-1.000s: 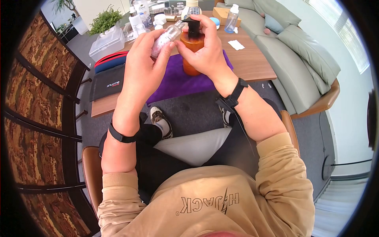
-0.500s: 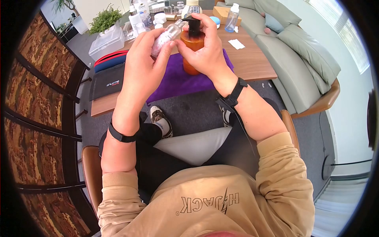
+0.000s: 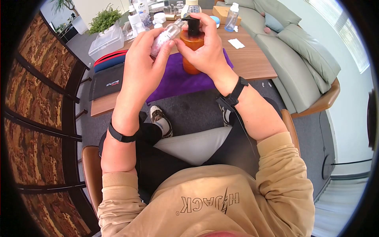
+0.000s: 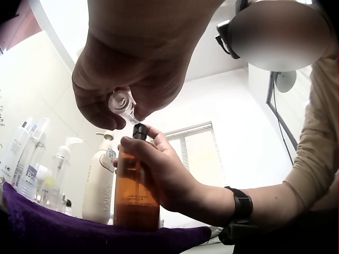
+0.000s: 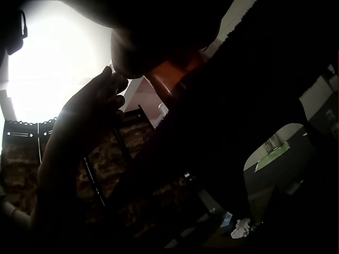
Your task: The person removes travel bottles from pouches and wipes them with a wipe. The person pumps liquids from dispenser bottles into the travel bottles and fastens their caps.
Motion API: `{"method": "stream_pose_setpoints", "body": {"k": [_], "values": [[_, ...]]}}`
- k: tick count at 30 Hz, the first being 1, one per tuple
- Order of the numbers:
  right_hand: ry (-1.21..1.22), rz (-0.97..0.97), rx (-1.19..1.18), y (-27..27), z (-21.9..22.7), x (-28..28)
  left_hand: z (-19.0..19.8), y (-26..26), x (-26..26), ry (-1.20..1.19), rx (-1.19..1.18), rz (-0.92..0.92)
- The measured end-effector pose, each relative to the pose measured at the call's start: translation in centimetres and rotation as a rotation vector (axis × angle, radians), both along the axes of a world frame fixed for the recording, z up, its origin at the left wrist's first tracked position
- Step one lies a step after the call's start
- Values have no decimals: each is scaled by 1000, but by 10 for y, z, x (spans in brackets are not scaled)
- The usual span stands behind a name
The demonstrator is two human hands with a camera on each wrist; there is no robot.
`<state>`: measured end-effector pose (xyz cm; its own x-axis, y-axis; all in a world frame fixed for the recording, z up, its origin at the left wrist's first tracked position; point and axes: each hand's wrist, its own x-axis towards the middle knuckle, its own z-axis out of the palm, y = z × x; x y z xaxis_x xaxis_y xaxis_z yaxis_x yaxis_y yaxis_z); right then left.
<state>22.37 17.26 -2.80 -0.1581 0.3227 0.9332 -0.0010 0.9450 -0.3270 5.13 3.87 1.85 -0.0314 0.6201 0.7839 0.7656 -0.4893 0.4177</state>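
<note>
My left hand (image 3: 143, 59) grips a small clear bottle (image 3: 162, 41) with pale contents, tilted so its narrow neck points up and right. That neck is right at the spout of a black pump head (image 3: 193, 27). The pump tops an amber bottle (image 3: 191, 42), upright on a purple cloth (image 3: 169, 85). Around the pump and the bottle's shoulder curls my right hand (image 3: 207, 51), thumb on the near side. In the left wrist view, liquid fills the lower part of the amber bottle (image 4: 136, 185). The right wrist view is mostly dark.
Behind stand a cream pump bottle (image 4: 98, 182) and several other toiletries. A clear plastic box (image 3: 106, 41) and dark pouch (image 3: 106, 85) lie left. Toward the right are a foam-pump bottle (image 3: 232, 17), cardboard box (image 3: 223, 14) and white tissue (image 3: 237, 43). A sofa (image 3: 284, 59) borders the table.
Both hands keep their hold on the bottles. Only a very slight upward shift of the hands and the amber bottle shows in the head view.
</note>
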Motion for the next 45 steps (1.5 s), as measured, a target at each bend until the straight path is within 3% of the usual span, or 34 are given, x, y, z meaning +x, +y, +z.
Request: {"method": "stream_pose_setpoints", "body": {"k": [45], "values": [[1, -3, 12, 0, 0, 0, -1, 1, -1, 11, 22, -4]]}}
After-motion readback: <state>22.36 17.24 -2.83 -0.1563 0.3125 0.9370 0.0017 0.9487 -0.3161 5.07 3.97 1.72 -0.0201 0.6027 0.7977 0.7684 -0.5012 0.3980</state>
